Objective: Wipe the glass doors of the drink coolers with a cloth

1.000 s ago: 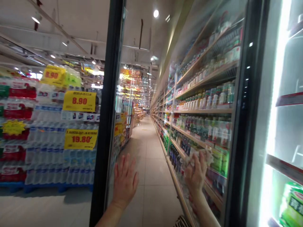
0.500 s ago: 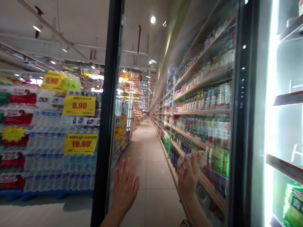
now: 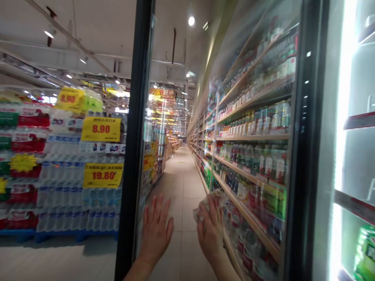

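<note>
In front of me is a glass door in a black frame, with shop aisle and shelves showing through or in it. My left hand lies spread against the glass at the lower left, with nothing in it. Lower down and right of it, my right hand presses a crumpled, pale patterned cloth to the glass. The cloth sticks out past the fingertips on both sides; the part under the palm is hidden.
Stacked bottled drinks with yellow price signs stand on blue pallets at left. Bottles and cans fill long shelves at right. A lit cooler interior, with a green pack, is at the far right.
My right hand has moved left across the glass with the cloth, nearer to my left hand. The left hand has stayed almost in place. The view has shifted slightly.
</note>
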A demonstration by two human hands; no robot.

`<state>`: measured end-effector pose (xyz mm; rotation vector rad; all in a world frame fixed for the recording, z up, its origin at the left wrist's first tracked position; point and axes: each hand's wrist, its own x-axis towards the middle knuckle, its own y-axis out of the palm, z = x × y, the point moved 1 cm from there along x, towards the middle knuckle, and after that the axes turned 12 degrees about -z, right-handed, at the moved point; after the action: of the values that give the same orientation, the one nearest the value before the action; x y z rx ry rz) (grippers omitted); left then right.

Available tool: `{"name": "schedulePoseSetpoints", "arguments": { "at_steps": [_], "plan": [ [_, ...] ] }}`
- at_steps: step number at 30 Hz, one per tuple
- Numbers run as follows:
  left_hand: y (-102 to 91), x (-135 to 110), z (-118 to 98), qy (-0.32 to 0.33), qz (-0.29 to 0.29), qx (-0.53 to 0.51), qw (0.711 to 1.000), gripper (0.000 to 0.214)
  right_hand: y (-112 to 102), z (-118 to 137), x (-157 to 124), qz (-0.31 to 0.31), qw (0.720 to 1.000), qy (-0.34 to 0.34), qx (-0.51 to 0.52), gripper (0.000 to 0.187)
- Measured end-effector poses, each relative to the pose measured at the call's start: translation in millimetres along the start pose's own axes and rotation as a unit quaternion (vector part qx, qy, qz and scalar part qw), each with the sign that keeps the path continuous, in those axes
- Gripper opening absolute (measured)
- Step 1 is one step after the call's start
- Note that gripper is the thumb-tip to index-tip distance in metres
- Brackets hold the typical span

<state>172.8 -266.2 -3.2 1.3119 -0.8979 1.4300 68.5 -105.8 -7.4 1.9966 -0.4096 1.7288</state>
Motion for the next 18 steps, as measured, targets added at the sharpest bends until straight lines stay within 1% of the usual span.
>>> {"name": "schedulePoseSetpoints", "arguments": {
  "at_steps": [2,3,4,5,7,8,9,10,11,12,14,15,16,17,18],
  "plan": [
    [0.2,0.2,0.5,-0.001,0.001,0.0,1.0,0.066,2.5,10.6,-6.4,0.049,0.996,-0.065,0.031,0.043],
    [0.3,0.2,1.1,0.0,0.003,-0.001,1.0,0.066,2.2,8.7,-7.7,0.053,0.995,-0.073,0.034,0.043],
    [0.3,0.2,1.7,0.0,0.004,-0.003,1.0,0.066,1.0,2.5,-7.1,0.042,0.997,-0.061,0.026,0.042],
    [0.4,0.0,2.2,0.0,0.005,-0.004,1.0,0.066,-0.7,-6.4,-5.1,0.019,0.999,-0.033,0.01,0.041],
    [0.6,-0.4,2.5,-0.002,0.007,-0.006,1.0,0.067,-4.0,-22.9,0.4,-0.038,0.998,0.043,-0.028,0.041],
    [0.7,-0.7,2.2,-0.003,0.006,-0.005,1.0,0.067,-5.0,-26.5,2.3,-0.063,0.994,0.075,-0.041,0.042],
    [0.8,-1.0,1.8,-0.002,0.005,-0.004,1.0,0.067,-5.1,-25.6,2.7,-0.075,0.992,0.093,-0.047,0.042],
    [0.9,-1.2,1.4,-0.003,0.004,-0.002,1.0,0.067,-4.4,-20.4,1.3,-0.069,0.992,0.091,-0.045,0.043],
    [1.0,-1.4,1.0,-0.003,0.004,0.0,1.0,0.067,-3.1,-12.3,-1.6,-0.047,0.996,0.065,-0.035,0.043],
    [1.0,-1.7,0.8,-0.002,0.003,0.002,1.0,0.067,-1.6,-3.1,-5.5,-0.014,0.999,0.024,-0.016,0.043],
    [0.7,-2.1,1.3,0.001,0.001,0.004,1.0,0.067,0.4,10.0,-13.3,0.045,0.996,-0.07,0.022,0.044],
    [0.4,-2.3,1.9,0.003,0.003,0.004,1.0,0.067,0.4,10.9,-15.2,0.057,0.994,-0.093,0.029,0.044],
    [0.1,-2.6,2.5,0.006,0.005,0.003,1.0,0.067,0.0,7.8,-15.1,0.051,0.994,-0.091,0.024,0.043],
    [-0.2,-2.8,3.1,0.009,0.006,0.002,1.0,0.067,-0.8,1.9,-13.0,0.031,0.997,-0.064,0.009,0.042],
    [-0.5,-2.9,3.5,0.01,0.007,0.002,1.0,0.067,-1.5,-4.8,-9.7,0.001,1.0,-0.021,-0.012,0.041]
  ]
}}
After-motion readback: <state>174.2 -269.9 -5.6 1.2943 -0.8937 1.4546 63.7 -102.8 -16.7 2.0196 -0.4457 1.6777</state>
